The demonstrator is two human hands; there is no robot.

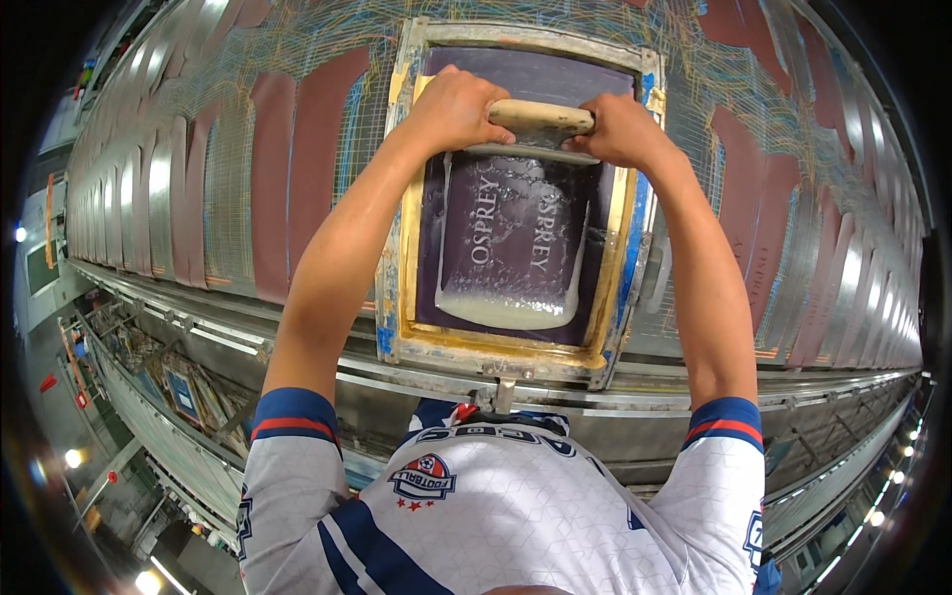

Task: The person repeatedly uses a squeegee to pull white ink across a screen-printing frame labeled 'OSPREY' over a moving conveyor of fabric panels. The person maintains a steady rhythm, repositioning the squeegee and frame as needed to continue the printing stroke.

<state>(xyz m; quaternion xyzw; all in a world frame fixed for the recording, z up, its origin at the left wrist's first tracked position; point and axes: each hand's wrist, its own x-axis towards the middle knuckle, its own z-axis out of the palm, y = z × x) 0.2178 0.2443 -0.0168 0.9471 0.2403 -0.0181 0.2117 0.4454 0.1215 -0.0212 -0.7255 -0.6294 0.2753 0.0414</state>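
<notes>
Gripping the squeegee [540, 117] near the far end of the frame [446, 352], with left hand [458, 111] and right hand [623, 131] curled closed around it; probably partway done, with lettered pieces [759, 263] rightward, seemingly plain pieces [322, 178] left to print.

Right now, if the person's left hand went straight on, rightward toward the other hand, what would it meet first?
The left hand would most likely meet the pale, rounded, wood-like squeegee handle, whose end it seems to touch; exact depth is unclear.
</notes>
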